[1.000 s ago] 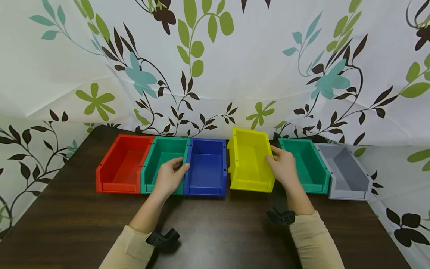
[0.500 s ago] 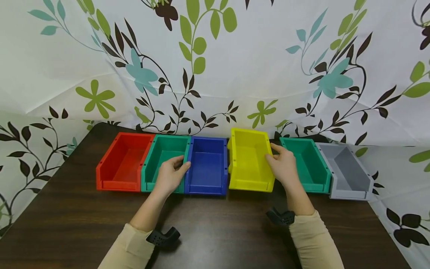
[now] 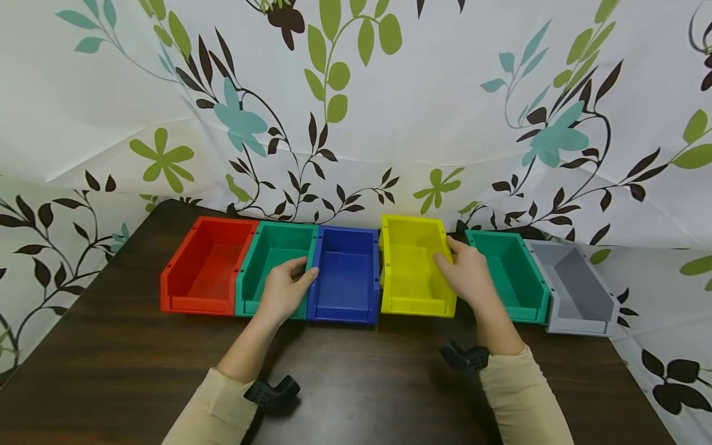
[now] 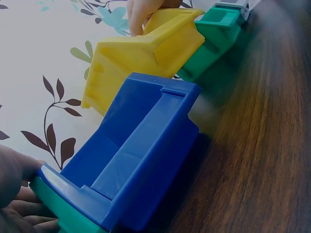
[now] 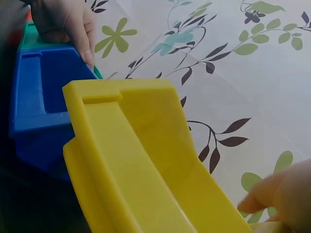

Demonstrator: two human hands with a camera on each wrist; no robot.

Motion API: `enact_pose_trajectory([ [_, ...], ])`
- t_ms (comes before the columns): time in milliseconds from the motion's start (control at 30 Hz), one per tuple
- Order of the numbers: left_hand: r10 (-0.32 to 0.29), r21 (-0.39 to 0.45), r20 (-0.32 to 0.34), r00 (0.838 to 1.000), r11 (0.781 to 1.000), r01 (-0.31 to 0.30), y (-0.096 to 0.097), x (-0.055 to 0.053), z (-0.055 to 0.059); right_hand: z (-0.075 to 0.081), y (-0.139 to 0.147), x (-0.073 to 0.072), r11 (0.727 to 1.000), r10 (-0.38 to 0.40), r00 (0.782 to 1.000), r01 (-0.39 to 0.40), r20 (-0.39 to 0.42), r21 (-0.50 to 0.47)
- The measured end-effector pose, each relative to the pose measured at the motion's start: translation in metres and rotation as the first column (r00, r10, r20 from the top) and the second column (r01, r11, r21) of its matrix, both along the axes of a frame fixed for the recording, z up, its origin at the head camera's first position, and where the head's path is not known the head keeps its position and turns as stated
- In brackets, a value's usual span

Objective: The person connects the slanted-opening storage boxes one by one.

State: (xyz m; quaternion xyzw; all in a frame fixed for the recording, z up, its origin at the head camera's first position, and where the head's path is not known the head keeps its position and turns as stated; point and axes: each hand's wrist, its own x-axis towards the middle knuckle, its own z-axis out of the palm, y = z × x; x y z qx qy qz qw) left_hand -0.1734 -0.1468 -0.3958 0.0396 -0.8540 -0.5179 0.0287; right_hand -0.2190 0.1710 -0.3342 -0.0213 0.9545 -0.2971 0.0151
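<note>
My left hand [image 3: 282,289] grips the adjoining side walls of the left green bin [image 3: 286,238] and the blue bin [image 3: 343,272], thumb at the blue rim and fingers on the green side. My right hand [image 3: 466,272] pinches the right wall of the yellow bin [image 3: 414,266], with the thumb inside it. In the right wrist view, the yellow bin [image 5: 141,145] stands higher than the blue bin [image 5: 34,92] and is tilted. Its left side lies close along the blue bin's right side in the head view. Every bin's inside looks bare.
A red bin [image 3: 208,266] adjoins the left green bin. To the right of my right hand stand another green bin [image 3: 508,272] and a grey bin [image 3: 575,284]. All are on a dark wooden table [image 3: 356,383], with a leaf-patterned cloth [image 3: 356,142] hanging behind.
The yellow bin has come closer to the blue bin, narrowing the gap between them, and has straightened a little. My left hand keeps its grip; the head view has shifted slightly.
</note>
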Motion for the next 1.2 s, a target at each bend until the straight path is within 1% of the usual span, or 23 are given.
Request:
enact_pose_trajectory([
  [67,-0.001,-0.002,-0.006,1.000,1.000,0.001,0.000,0.000,0.001,0.000,-0.001,0.001,1.000,0.003,1.000,-0.003,0.004,-0.009],
  [133,-0.001,0.000,-0.011,1.000,1.000,0.001,0.000,-0.001,0.000,0.000,-0.004,0.003,1.000,0.026,1.000,-0.025,-0.018,0.014],
  [200,0.001,0.006,-0.010,1.000,1.000,-0.001,0.000,0.000,0.000,0.001,-0.009,0.005,0.997,0.058,0.997,-0.056,-0.051,0.049],
  [267,0.002,0.010,-0.009,1.000,1.000,-0.001,0.000,0.000,0.000,0.003,-0.016,0.007,0.992,0.105,0.989,-0.097,-0.104,0.085],
  [300,0.000,0.008,-0.011,1.000,1.000,0.000,0.000,0.000,0.000,0.003,-0.019,0.007,0.987,0.137,0.981,-0.123,-0.136,0.105],
  [367,0.001,0.009,-0.011,1.000,1.000,-0.001,0.000,0.000,0.000,0.005,-0.027,0.007,0.974,0.210,0.959,-0.187,-0.192,0.130],
  [433,0.002,0.007,-0.017,1.000,1.000,-0.001,0.000,0.000,0.000,0.005,-0.034,0.006,0.955,0.289,0.934,-0.265,-0.212,0.136],
  [533,0.006,0.013,-0.017,1.000,1.000,-0.006,0.000,0.000,0.000,0.004,-0.042,0.003,0.916,0.400,0.897,-0.382,-0.187,0.125],
  [600,0.005,0.014,-0.017,1.000,1.000,-0.005,0.000,0.000,0.000,0.002,-0.045,0.001,0.894,0.447,0.880,-0.435,-0.159,0.109],
  [667,0.003,0.016,-0.014,1.000,1.000,-0.003,0.000,0.000,0.000,0.000,-0.047,0.000,0.881,0.473,0.867,-0.464,-0.154,0.095],
  [733,-0.001,0.013,-0.013,1.000,1.000,0.001,0.000,0.000,0.000,-0.002,-0.048,-0.001,0.877,0.480,0.864,-0.473,-0.153,0.080],
  [833,-0.003,0.005,-0.013,1.000,1.000,0.003,0.000,-0.001,0.001,-0.004,-0.048,-0.002,0.877,0.480,0.865,-0.477,-0.145,0.061],
  [1067,0.000,0.001,-0.021,1.000,1.000,0.000,-0.001,-0.002,-0.001,-0.003,-0.049,-0.003,0.870,0.493,0.866,-0.490,-0.082,0.053],
  [1200,-0.002,0.000,-0.023,1.000,1.000,0.002,0.000,-0.002,-0.002,-0.003,-0.049,-0.004,0.870,0.492,0.868,-0.490,-0.068,0.053],
])
